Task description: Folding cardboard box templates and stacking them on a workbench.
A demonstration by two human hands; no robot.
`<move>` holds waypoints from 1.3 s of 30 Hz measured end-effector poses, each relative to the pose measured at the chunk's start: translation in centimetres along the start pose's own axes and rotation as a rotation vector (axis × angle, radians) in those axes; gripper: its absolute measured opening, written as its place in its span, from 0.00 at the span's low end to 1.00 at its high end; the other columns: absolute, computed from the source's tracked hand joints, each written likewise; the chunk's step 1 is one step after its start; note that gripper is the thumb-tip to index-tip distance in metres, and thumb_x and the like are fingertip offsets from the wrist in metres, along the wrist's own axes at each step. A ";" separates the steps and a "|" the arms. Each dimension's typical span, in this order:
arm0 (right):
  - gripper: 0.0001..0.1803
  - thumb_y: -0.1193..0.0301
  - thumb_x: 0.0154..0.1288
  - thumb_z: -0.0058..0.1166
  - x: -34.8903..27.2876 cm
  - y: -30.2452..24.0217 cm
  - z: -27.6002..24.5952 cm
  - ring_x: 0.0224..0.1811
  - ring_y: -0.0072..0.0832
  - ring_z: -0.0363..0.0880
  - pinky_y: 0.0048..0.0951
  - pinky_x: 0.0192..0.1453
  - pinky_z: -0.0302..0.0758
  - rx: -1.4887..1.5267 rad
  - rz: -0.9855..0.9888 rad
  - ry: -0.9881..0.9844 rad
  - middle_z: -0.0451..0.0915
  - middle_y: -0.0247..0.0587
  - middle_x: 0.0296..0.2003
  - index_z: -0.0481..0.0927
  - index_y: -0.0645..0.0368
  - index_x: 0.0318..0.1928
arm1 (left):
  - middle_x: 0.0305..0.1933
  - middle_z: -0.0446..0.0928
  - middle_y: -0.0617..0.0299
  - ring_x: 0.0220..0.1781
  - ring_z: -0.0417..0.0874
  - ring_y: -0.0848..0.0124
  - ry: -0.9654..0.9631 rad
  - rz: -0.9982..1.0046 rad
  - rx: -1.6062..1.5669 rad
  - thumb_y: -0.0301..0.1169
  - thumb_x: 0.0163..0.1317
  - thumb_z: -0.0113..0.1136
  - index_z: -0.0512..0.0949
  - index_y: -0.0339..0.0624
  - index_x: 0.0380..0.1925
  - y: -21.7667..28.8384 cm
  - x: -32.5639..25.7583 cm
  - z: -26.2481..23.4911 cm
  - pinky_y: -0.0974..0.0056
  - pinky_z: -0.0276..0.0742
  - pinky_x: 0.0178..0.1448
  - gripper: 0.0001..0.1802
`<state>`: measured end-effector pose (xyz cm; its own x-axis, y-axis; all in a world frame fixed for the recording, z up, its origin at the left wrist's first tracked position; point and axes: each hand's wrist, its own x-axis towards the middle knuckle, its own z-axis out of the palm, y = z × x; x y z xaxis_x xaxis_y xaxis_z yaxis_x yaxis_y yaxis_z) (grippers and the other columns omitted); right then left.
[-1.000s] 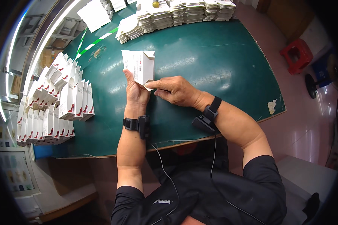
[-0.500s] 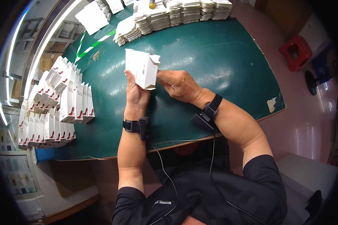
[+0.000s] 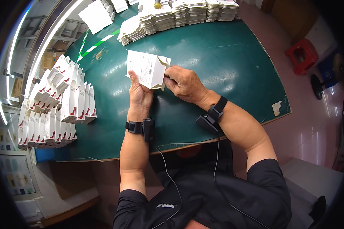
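Note:
A white folding carton (image 3: 146,69) with fine print and a small red mark is held above the green table by my left hand (image 3: 140,95), its thumb on the near left side and fingers underneath. At the carton's right end a few flaps stick out. My right hand (image 3: 185,84) is closed there, with curled fingers and thumb against that end; the fingertips are partly hidden behind the carton's edge. Both wrists wear black straps with small devices.
Standing white cartons with red shoe prints (image 3: 53,110) crowd the table's left side. Flat carton stacks (image 3: 179,15) line the far edge, with a yellow-and-black object (image 3: 157,4) on top. Green-and-white tape (image 3: 99,45) marks the tabletop (image 3: 225,76). A red stool (image 3: 302,56) is on the floor at right.
The carton has turned slightly, showing more of its printed side. My right hand has shifted a little right and up, staying at the carton's end, with its fingers more curled.

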<state>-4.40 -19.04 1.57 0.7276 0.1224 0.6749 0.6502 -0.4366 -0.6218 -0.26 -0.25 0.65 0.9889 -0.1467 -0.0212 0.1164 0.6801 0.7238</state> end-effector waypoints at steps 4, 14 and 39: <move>0.08 0.77 0.62 0.66 0.0 0.1 0.2 0.33 0.45 0.82 0.38 0.36 0.79 0.018 -0.024 0.049 0.81 0.45 0.34 0.81 0.60 0.41 | 0.66 0.77 0.56 0.65 0.81 0.61 0.007 0.007 -0.030 0.55 0.75 0.48 0.65 0.41 0.69 0.1 -0.1 0.0 0.54 0.82 0.67 0.35; 0.07 0.78 0.60 0.68 0.1 -0.5 0.2 0.32 0.34 0.83 0.33 0.36 0.80 0.175 -0.004 0.030 0.81 0.40 0.33 0.82 0.60 0.37 | 0.63 0.79 0.57 0.62 0.82 0.61 0.023 0.047 -0.047 0.55 0.71 0.56 0.66 0.42 0.69 0.3 0.5 -1.1 0.53 0.82 0.67 0.37; 0.14 0.74 0.74 0.57 0.7 1.3 -0.5 0.43 0.22 0.84 0.24 0.48 0.82 0.649 0.592 0.013 0.86 0.43 0.44 0.79 0.71 0.54 | 0.50 0.81 0.47 0.51 0.84 0.68 0.016 0.138 0.306 0.31 0.69 0.67 0.64 0.32 0.53 -0.5 -0.2 0.3 0.63 0.85 0.55 0.24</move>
<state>-3.19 -19.95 1.44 0.9848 0.0244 0.1717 0.1653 0.1687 -0.9717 -0.56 -0.75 0.50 0.9950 -0.0554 0.0829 -0.0497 0.4455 0.8939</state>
